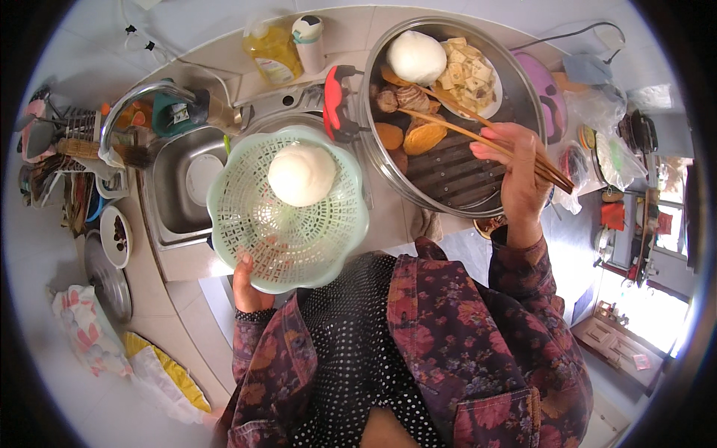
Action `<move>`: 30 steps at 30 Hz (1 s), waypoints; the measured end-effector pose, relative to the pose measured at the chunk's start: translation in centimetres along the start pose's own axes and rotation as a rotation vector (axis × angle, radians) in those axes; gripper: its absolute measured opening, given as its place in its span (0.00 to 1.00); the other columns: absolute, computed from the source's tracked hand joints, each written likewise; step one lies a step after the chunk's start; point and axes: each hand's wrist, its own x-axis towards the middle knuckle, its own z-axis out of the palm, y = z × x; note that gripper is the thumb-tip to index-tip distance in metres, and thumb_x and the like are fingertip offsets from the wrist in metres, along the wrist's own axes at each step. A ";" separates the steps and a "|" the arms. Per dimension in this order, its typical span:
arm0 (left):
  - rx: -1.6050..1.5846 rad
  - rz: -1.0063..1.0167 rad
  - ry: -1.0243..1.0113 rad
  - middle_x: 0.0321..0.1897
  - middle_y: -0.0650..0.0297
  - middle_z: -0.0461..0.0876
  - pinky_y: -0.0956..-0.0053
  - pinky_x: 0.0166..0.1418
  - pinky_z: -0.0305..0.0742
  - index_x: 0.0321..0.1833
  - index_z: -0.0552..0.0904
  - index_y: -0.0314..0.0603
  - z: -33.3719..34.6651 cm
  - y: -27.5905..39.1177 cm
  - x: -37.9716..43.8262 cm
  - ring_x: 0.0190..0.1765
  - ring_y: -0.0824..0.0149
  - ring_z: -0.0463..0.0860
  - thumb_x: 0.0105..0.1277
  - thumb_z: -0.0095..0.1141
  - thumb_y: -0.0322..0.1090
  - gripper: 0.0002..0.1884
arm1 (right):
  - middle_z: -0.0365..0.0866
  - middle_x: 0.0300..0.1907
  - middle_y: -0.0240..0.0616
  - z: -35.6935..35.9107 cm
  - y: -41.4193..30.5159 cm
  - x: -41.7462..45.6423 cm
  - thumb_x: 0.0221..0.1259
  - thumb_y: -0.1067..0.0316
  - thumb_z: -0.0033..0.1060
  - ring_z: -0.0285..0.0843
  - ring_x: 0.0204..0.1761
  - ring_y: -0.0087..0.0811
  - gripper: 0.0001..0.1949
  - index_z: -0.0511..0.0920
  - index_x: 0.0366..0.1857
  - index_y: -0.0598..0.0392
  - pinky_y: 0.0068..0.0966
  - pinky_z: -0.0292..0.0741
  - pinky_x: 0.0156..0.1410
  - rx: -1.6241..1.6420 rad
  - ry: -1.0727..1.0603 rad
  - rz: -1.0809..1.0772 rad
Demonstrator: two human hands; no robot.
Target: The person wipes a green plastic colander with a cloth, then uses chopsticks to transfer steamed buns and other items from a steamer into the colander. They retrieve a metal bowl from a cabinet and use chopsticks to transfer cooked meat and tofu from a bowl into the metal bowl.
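Note:
My left hand (pixel 250 284) grips the near rim of a pale green plastic colander (pixel 241 185). One white steamed bun (pixel 302 175) lies in the colander, towards its far side. A pair of wooden chopsticks (pixel 476 129) is in my right hand (pixel 521 173), over a large round metal steamer (pixel 459 187). The chopstick tips are among the taro pieces (pixel 413 98) and orange sweet potato (pixel 424 134). Another white bun (pixel 417 57) sits at the steamer's far left. Beside it, a white plate (pixel 496 96) holds tofu cubes (pixel 469 73).
A red steamer handle (pixel 339 103) juts out to the left. Left of the colander is a steel sink (pixel 168 173) under a curved faucet (pixel 131 92). A yellow detergent bottle (pixel 271 53) and a lidded tumbler (pixel 309 45) stand by the wall. A white bowl (pixel 124 255) rests at the left.

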 end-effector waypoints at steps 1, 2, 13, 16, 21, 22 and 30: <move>0.004 0.003 -0.002 0.57 0.48 0.72 0.55 0.57 0.74 0.68 0.58 0.34 0.2 0.1 -0.1 0.57 0.52 0.75 0.63 0.52 0.48 0.35 | 0.80 0.39 0.52 -0.1 -0.1 -0.2 0.74 0.59 0.38 0.84 0.36 0.41 0.20 0.74 0.44 0.69 0.28 0.82 0.43 -0.002 -0.018 -0.017; 0.007 0.005 -0.003 0.57 0.48 0.72 0.56 0.57 0.74 0.68 0.59 0.34 0.3 0.1 -0.1 0.57 0.52 0.75 0.63 0.52 0.48 0.35 | 0.80 0.39 0.52 -0.7 -0.1 -0.2 0.75 0.58 0.36 0.84 0.35 0.40 0.20 0.74 0.44 0.69 0.29 0.81 0.44 -0.003 -0.019 -0.046; -0.028 0.094 -0.003 0.59 0.48 0.70 0.57 0.59 0.73 0.68 0.58 0.32 0.1 -0.5 -0.3 0.59 0.53 0.73 0.64 0.53 0.50 0.37 | 0.80 0.37 0.56 2.7 -4.9 -4.9 0.74 0.53 0.33 0.84 0.31 0.40 0.25 0.76 0.38 0.68 0.34 0.79 0.46 0.162 -0.476 -0.053; -0.033 0.109 -0.002 0.60 0.48 0.70 0.57 0.60 0.71 0.68 0.58 0.31 0.8 -0.7 0.0 0.60 0.53 0.73 0.65 0.53 0.51 0.37 | 0.78 0.40 0.52 3.9 -4.1 -5.7 0.72 0.66 0.38 0.84 0.37 0.40 0.15 0.75 0.42 0.68 0.28 0.80 0.46 0.216 -0.609 0.152; -0.099 0.123 -0.030 0.58 0.50 0.70 0.57 0.62 0.70 0.67 0.59 0.32 1.6 -1.2 -0.4 0.60 0.54 0.72 0.65 0.52 0.50 0.35 | 0.80 0.39 0.43 5.5 -2.5 -7.0 0.68 0.69 0.49 0.84 0.39 0.31 0.10 0.76 0.43 0.65 0.23 0.79 0.45 0.113 -0.677 0.265; -0.064 0.134 -0.040 0.62 0.46 0.69 0.52 0.64 0.68 0.69 0.58 0.35 0.8 -1.5 -0.4 0.61 0.50 0.72 0.67 0.48 0.50 0.34 | 0.81 0.37 0.43 5.6 -2.7 -6.5 0.68 0.69 0.50 0.84 0.38 0.30 0.09 0.77 0.43 0.64 0.22 0.78 0.43 0.048 -0.736 0.170; -0.043 0.198 -0.024 0.62 0.47 0.67 0.52 0.64 0.68 0.70 0.55 0.37 -0.3 -1.8 -0.7 0.63 0.49 0.69 0.64 0.51 0.53 0.39 | 0.83 0.25 0.42 1.7 -5.3 -4.5 0.68 0.59 0.47 0.82 0.29 0.36 0.15 0.79 0.39 0.62 0.28 0.77 0.38 0.081 -0.648 -0.222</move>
